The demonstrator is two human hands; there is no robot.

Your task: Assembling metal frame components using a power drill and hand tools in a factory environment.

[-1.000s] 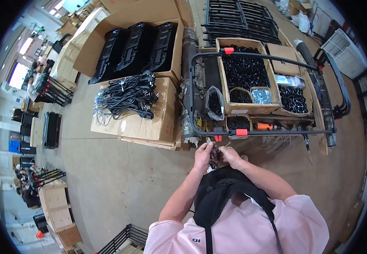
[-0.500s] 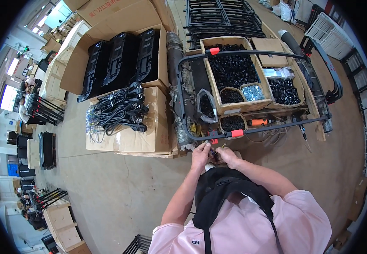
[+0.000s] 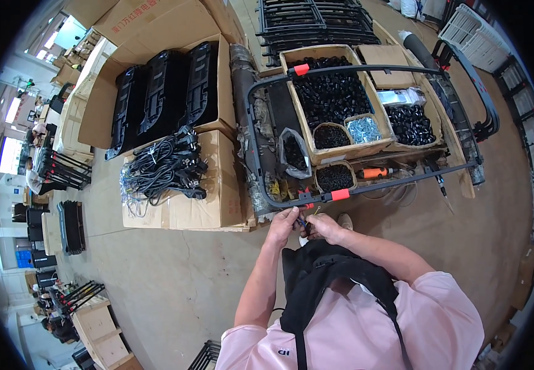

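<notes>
Black metal frame with orange clips meets both hands.

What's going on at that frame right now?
A person in a pink shirt has both hands together at the near bar of a black tubular frame. The left hand and right hand pinch something small between them, too small to identify. Boxes of small black parts sit just beyond.
</notes>
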